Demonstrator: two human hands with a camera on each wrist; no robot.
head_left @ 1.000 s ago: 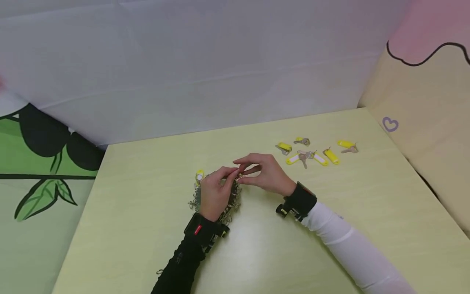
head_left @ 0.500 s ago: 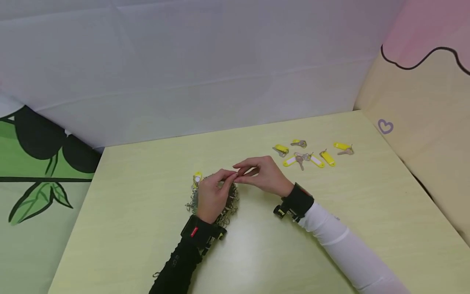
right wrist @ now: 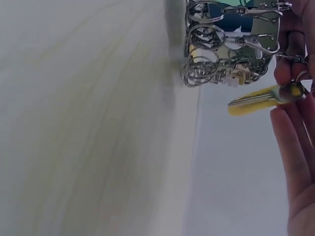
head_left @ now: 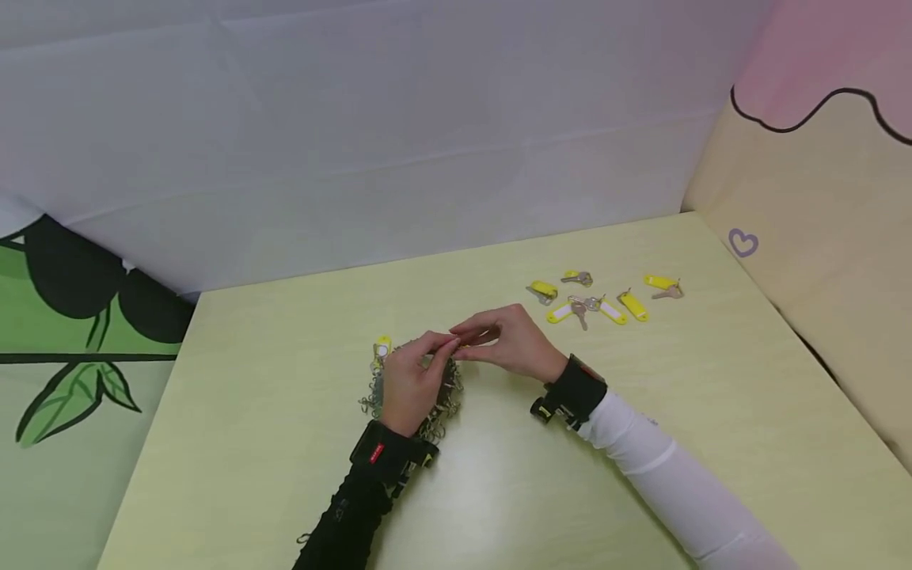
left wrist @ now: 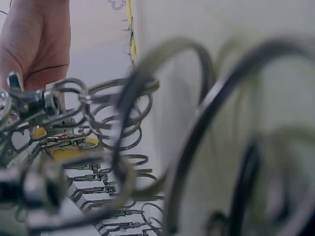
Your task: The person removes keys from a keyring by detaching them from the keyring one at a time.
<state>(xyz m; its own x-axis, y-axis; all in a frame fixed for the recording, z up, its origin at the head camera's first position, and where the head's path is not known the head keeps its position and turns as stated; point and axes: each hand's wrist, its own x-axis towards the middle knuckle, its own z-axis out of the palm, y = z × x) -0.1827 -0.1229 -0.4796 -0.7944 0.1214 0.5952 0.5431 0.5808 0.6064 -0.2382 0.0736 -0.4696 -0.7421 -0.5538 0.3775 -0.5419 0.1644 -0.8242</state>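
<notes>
In the head view my left hand (head_left: 413, 388) reaches over a dark stand (head_left: 447, 396) edged with many metal snap hooks and rings. Its fingertips meet those of my right hand (head_left: 509, 344) at the stand's far right corner. The right wrist view has a key (right wrist: 268, 98) with a yellow tag (right wrist: 241, 109) hanging from a small ring between the two hands. My right fingers pinch near that ring, while my left fingers hold a snap hook (right wrist: 293, 58). Exactly where hook and ring meet is hidden. Rings (left wrist: 118, 113) fill the left wrist view, blurred up close.
Another yellow-tagged key (head_left: 382, 348) is at the stand's far left corner. Several keys with yellow tags (head_left: 632, 305) lie on the table (head_left: 285, 380) beyond my right hand. A pale cloth wall (head_left: 427, 158) rises behind the table.
The head view has shifted slightly. Both hands stay together at the stand's corner, with only small fingertip movements; the small thing glimpsed between them earlier is now mostly covered.
</notes>
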